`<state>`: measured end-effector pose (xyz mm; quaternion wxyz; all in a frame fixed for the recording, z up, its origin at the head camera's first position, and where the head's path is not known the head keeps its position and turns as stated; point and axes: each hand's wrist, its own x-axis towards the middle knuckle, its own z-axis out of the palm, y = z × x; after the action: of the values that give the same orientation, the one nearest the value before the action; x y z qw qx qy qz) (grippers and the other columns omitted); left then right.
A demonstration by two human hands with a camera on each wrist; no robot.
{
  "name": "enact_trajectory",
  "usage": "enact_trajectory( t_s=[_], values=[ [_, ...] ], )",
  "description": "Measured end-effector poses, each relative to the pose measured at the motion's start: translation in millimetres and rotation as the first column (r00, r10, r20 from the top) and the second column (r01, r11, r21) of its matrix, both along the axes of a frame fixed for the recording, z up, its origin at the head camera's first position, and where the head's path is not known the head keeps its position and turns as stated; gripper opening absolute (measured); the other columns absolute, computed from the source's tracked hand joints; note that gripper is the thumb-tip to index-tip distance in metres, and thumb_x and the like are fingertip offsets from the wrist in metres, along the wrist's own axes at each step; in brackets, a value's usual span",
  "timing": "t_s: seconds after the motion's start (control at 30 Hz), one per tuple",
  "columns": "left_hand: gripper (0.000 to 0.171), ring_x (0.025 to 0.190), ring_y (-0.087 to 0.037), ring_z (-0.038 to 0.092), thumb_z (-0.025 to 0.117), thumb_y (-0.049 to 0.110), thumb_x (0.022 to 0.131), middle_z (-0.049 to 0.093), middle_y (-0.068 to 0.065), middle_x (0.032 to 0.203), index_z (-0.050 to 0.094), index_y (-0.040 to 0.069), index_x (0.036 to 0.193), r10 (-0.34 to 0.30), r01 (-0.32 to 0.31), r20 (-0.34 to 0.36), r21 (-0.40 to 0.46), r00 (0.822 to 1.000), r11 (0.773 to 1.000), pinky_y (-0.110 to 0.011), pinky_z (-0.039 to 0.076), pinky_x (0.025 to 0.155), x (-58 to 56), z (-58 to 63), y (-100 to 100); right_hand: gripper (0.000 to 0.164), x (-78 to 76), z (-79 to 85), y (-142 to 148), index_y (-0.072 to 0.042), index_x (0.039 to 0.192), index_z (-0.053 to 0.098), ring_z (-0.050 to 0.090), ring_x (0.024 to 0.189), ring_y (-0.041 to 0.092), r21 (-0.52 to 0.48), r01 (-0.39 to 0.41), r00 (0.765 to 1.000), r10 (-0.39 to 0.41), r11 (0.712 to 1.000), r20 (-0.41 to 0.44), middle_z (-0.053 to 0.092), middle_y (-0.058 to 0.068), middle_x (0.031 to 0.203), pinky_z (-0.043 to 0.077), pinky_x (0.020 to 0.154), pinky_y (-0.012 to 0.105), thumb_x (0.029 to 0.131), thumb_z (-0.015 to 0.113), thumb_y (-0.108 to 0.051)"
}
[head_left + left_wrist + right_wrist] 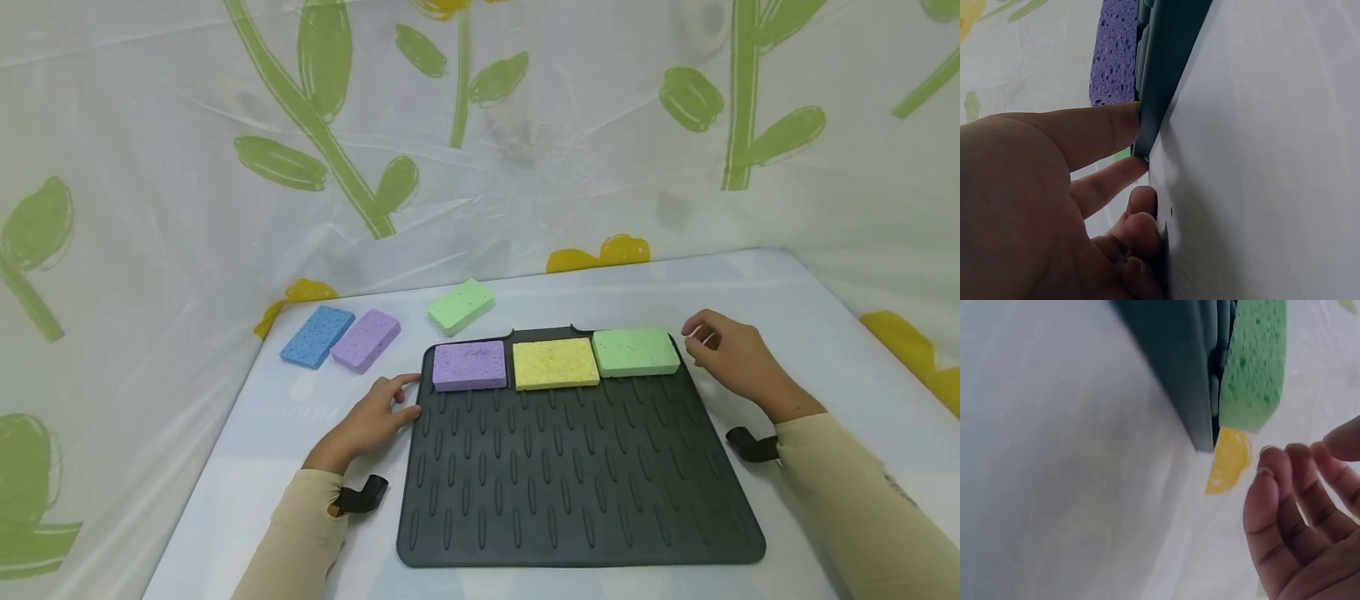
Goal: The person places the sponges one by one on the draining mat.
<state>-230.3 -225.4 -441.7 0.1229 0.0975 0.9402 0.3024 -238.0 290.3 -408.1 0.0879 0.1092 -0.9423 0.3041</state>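
Note:
A dark grey ridged mat (555, 467) lies in front of me. Along its far edge sit a purple sponge (469, 366), a yellow sponge (556, 363) and a green sponge (635, 352), side by side. My left hand (375, 421) touches the mat's left edge with thumb and forefinger extended; in the left wrist view the other fingers (1141, 232) curl loosely beneath. Beyond the mat's far right corner, my right hand (723, 350) hovers close to the green sponge. Its fingers (1304, 487) are loosely bent, and nothing is between them in the right wrist view.
On the white tabletop (300, 433), left of and behind the mat, lie a blue sponge (317, 336), another purple sponge (366, 341) and another green sponge (461, 307). A white curtain (570, 192) with a plant print hangs behind the table.

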Motion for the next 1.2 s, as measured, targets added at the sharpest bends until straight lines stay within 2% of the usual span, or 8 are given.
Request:
enact_trajectory(
  t_s=[0.13, 0.3, 0.43, 0.53, 0.67, 0.77, 0.97, 1.2],
  values=[
    [0.056, 0.083, -0.019, 0.042, 0.061, 0.027, 0.1, 0.046, -0.009, 0.107, 0.042, 0.016, 0.152, -0.006, 0.006, 0.003, 0.015, 1.0, 1.0, -0.034, 0.036, 0.074, 2.7, -1.4, 0.6, 0.018, 5.0, 0.9, 8.2, -0.003, 0.108, 0.062, 0.062, 0.062, 0.011, -0.017, 0.027, 0.999, -0.026, 0.999, 0.037, 0.067, 0.015, 0.089, 0.044, 0.051, 0.028, 0.101, 0.052, -0.016],
    [0.056, 0.084, -0.02, 0.043, 0.061, 0.026, 0.1, 0.046, -0.01, 0.107, 0.042, 0.016, 0.151, 0.008, -0.008, 0.017, 0.017, 1.0, 1.0, -0.035, 0.036, 0.074, 4.3, -3.3, 2.6, 0.022, 5.5, -4.3, 13.5, -0.003, 0.106, 0.061, 0.059, 0.058, 0.015, 0.02, 0.0, 0.985, -0.003, 1.0, 0.172, 0.065, 0.011, 0.083, 0.046, 0.05, 0.031, 0.102, 0.055, -0.024],
    [0.055, 0.085, -0.02, 0.043, 0.062, 0.026, 0.1, 0.046, -0.009, 0.107, 0.043, 0.016, 0.151, 0.025, -0.025, 0.04, 0.011, 0.999, 1.0, -0.034, 0.036, 0.074, 8.4, -10.8, -0.3, 0.025, 1.2, -15.7, 13.7, -0.005, 0.098, 0.06, 0.055, 0.056, 0.017, 0.052, -0.065, 0.952, 0.046, 0.997, 0.303, 0.059, 0.005, 0.072, 0.044, 0.05, 0.033, 0.101, 0.059, -0.029],
    [0.056, 0.085, -0.02, 0.043, 0.062, 0.026, 0.099, 0.046, -0.008, 0.107, 0.043, 0.017, 0.151, 0.026, -0.026, 0.053, 0.001, 0.998, 1.0, -0.034, 0.036, 0.074, 11.2, -15.4, -2.8, 0.027, 0.3, -22.6, 14.6, -0.006, 0.092, 0.059, 0.051, 0.053, 0.016, 0.051, -0.108, 0.917, 0.08, 0.993, 0.39, 0.052, 0.001, 0.062, 0.043, 0.05, 0.033, 0.1, 0.059, -0.032],
    [0.056, 0.087, -0.02, 0.045, 0.063, 0.027, 0.099, 0.048, -0.009, 0.108, 0.043, 0.016, 0.151, 0.008, -0.007, 0.036, -0.012, 0.999, 1.0, -0.035, 0.038, 0.076, 10.5, -15.5, -4.3, 0.027, 2.3, -27.7, 18.0, -0.007, 0.088, 0.059, 0.045, 0.048, 0.013, 0.023, -0.149, 0.865, 0.119, 0.989, 0.487, 0.047, -0.003, 0.054, 0.041, 0.048, 0.031, 0.099, 0.059, -0.032],
    [0.056, 0.089, -0.021, 0.047, 0.063, 0.028, 0.099, 0.049, -0.01, 0.109, 0.044, 0.017, 0.151, -0.001, 0.001, 0.02, -0.009, 1.0, 1.0, -0.037, 0.039, 0.079, 8.4, -13.4, -2.5, 0.024, 3.8, -27.5, 21.3, -0.006, 0.088, 0.06, 0.046, 0.047, 0.013, -0.007, -0.168, 0.847, 0.148, 0.986, 0.511, 0.047, -0.002, 0.054, 0.042, 0.046, 0.031, 0.098, 0.06, -0.028],
    [0.057, 0.09, -0.021, 0.047, 0.061, 0.029, 0.1, 0.049, -0.011, 0.109, 0.042, 0.015, 0.151, -0.012, 0.012, 0.012, -0.016, 1.0, 1.0, -0.036, 0.04, 0.08, 4.6, -6.9, 1.7, 0.021, 1.8, -22.6, 25.5, -0.005, 0.093, 0.06, 0.049, 0.048, 0.014, -0.014, -0.189, 0.852, 0.171, 0.982, 0.494, 0.05, -0.001, 0.058, 0.044, 0.048, 0.031, 0.099, 0.057, -0.024],
    [0.051, 0.09, -0.021, 0.052, 0.056, 0.025, 0.102, 0.058, -0.012, 0.108, 0.043, 0.013, 0.15, -0.01, 0.009, -0.006, -0.031, 1.0, 0.999, -0.036, 0.043, 0.08, -2.7, 11.5, 0.5, 0.022, -4.6, -17.1, 25.1, -0.004, 0.097, 0.057, 0.049, 0.049, 0.013, 0.001, -0.2, 0.855, 0.174, 0.98, 0.488, 0.05, -0.001, 0.057, 0.043, 0.049, 0.031, 0.102, 0.054, -0.025]
  ],
)
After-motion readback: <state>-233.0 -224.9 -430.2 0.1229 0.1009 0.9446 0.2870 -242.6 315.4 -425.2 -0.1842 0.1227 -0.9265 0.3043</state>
